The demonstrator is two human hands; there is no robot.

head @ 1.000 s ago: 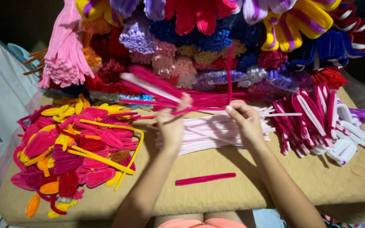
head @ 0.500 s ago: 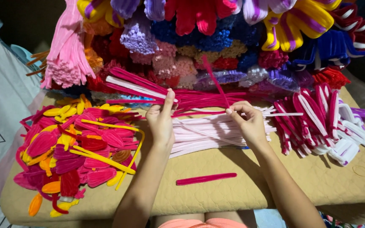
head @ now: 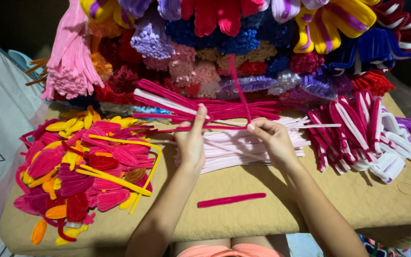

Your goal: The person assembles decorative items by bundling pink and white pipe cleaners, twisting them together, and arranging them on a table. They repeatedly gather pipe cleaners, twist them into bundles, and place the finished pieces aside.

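Magenta pipe cleaner (head: 217, 127) lies stretched between the 2 hands, above the pale pink stem pile (head: 253, 145) in the middle of the tan table (head: 310, 200). The left hand (head: 191, 143) pinches its left end; the right hand (head: 274, 140) pinches it where it bends upward. Judging by this, a clean fold wants the left grip steady and taut while the right fingertips press the bend tight.

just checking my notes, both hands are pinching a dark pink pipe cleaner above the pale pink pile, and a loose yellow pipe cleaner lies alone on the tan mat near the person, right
Not quite. The loose pipe cleaner lying alone on the tan mat is dark pink, not yellow, as the head view shows. The rest holds: the left hand and right hand pinch a dark pink pipe cleaner above the pale pink pile.
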